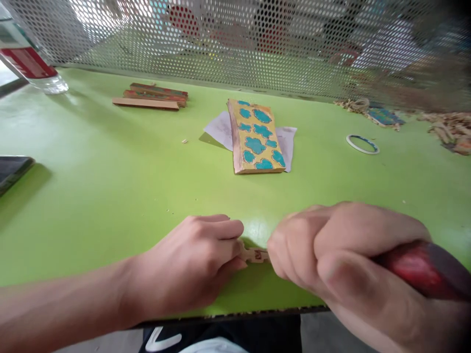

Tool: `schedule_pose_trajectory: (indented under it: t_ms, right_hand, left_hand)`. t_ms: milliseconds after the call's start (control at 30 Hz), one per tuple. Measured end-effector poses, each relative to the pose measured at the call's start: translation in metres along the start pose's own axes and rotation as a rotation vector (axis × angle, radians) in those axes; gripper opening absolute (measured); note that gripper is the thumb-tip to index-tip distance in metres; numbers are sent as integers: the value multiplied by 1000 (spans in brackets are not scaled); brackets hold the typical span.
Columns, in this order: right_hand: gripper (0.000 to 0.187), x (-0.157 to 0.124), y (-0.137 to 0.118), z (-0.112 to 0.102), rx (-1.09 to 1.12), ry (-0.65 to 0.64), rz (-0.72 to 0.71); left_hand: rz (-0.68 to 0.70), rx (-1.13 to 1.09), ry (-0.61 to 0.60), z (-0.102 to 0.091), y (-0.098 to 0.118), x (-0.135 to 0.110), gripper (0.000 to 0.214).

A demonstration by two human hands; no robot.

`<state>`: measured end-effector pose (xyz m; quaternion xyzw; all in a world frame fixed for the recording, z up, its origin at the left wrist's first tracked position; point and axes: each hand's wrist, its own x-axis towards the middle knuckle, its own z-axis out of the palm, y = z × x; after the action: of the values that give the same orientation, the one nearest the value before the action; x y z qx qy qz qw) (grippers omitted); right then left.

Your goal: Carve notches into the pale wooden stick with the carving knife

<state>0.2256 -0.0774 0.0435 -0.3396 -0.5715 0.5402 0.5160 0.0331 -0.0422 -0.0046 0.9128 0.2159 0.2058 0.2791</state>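
Note:
My left hand [198, 260] is pinched around one end of a small carved wooden piece [255, 255] with dark marks on it, just above the green table's front edge. My right hand [342, 250] is closed around a red tool handle [415, 269] and its fingers touch the other end of the wooden piece. The tool's blade or tip is hidden inside my fingers. Farther off, a yellow-painted wooden block with teal blotches [255, 137] lies on a sheet of paper [221, 130].
The green table [110, 196] backs onto a perforated metal screen [235, 44]. On it are wooden strips [149, 96], a thin ring [362, 144], wood shavings [451, 132], a painted piece [384, 116], a dark flat device [11, 171] and a plastic bottle [25, 61].

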Motion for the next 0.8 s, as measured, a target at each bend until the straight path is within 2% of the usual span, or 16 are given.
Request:
schedule_pose_trajectory:
  t_ms: [167, 267, 500, 567, 700, 800]
  right_hand:
    - [52, 5, 3, -3, 152, 208, 111]
    - [50, 13, 4, -4, 239, 227, 137]
    - [48, 17, 5, -2, 249, 308, 95]
    - [44, 12, 5, -3, 208, 298, 56]
    - [31, -7, 5, -6, 55, 182, -21]
    - [26, -16, 5, -6, 12, 168, -87]
  left_hand:
    - [13, 54, 23, 1, -3, -2, 30]
    - [33, 65, 15, 1, -3, -2, 29]
    - [75, 152, -1, 1, 0, -1, 30]
    - [59, 137, 9, 1, 0, 0, 29]
    - [5, 84, 28, 0, 2, 0, 28]
    - [-8, 100, 21, -1, 4, -1, 29]
